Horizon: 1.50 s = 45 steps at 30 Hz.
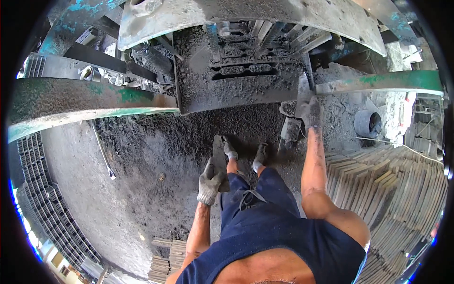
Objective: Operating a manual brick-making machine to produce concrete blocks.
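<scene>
We see a flat metal plate (218, 152) in the left hand (209, 183), beside the left leg; the gloved fingers are closed around it, seemingly at a grip on its face, which we judge leaves the blade clear to either side; a second flat blade (303, 86) stands at the right front corner of the metal tray (195, 103), with the right hand (310, 113), also gloved, at its lower end; that hand looks clenched on it, though we cannot tell exactly how the fingers wrap; the arm reaches far forward, probably because the tray lies beyond the feet.

Dark, crumbly grit (265, 87) covers the tray around its slots (243, 71); its raised side edges likely keep the grit from spilling; green bars (94, 98) flank it on both sides, perhaps as a frame.

Farther out, we find a bucket (363, 124) lying tipped on the right, above stacked boards (399, 199), packed closely, perhaps to save room; a long-handled tool (102, 150) lies on the floor (118, 203) to the left, near racks (49, 199) along the edge.
</scene>
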Each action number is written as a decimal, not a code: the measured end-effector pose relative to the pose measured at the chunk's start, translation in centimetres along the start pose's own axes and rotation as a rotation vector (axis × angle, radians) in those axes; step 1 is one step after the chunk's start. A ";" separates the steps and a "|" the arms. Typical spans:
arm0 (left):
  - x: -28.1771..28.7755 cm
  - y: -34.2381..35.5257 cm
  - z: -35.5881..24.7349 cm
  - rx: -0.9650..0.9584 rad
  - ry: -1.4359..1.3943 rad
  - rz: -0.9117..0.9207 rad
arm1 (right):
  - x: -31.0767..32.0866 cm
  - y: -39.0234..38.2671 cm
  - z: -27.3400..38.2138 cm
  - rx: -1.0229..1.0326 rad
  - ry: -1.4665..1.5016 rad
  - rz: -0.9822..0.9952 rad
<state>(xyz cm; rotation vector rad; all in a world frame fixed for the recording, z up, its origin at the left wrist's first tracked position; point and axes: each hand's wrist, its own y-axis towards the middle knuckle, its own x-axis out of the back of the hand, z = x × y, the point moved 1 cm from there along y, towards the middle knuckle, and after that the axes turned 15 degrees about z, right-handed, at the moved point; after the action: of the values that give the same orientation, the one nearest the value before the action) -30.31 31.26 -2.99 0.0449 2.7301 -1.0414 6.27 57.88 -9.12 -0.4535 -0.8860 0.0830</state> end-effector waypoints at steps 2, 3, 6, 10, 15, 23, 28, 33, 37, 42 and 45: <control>0.2 0.2 0.1 0.046 -0.013 0.045 | -3.3 0.5 -1.7 0.207 -0.618 0.022; 0.9 0.0 1.1 -0.003 -0.022 0.009 | -5.4 -1.9 2.4 0.205 0.041 0.168; -0.1 0.6 -1.9 -0.004 -0.031 0.097 | -10.1 -3.4 8.1 0.965 -0.027 0.502; 1.1 -0.6 -3.8 -0.060 0.095 0.048 | -5.1 -6.6 11.1 0.473 0.292 0.502; 3.8 -0.9 -4.4 -0.146 0.031 0.029 | 1.9 -11.1 7.3 0.267 0.306 0.257; 7.1 0.8 -7.1 -0.209 0.057 0.089 | 0.8 -15.9 -0.1 0.053 0.036 0.055; 6.2 2.8 -9.8 -0.296 0.208 0.249 | -0.5 -18.8 -2.9 0.195 0.155 -0.095; 5.3 1.6 -11.1 -0.238 0.126 0.264 | -0.3 -18.3 -4.3 0.089 0.020 -0.167; 6.0 1.9 -11.3 -0.245 0.155 0.297 | -1.3 -17.1 -3.8 0.020 0.125 -0.057; 4.7 4.3 -11.6 -0.338 0.232 0.336 | -4.1 -18.5 -8.1 0.170 0.086 -0.247; 4.2 2.9 -12.5 -0.305 0.226 0.367 | -1.2 -21.7 -3.1 0.068 0.197 -0.082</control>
<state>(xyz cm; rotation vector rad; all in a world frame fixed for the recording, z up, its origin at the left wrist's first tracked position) -36.55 41.53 3.27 0.6204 2.8889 -0.5430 5.41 36.94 -2.67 -0.3546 -0.7048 -0.0067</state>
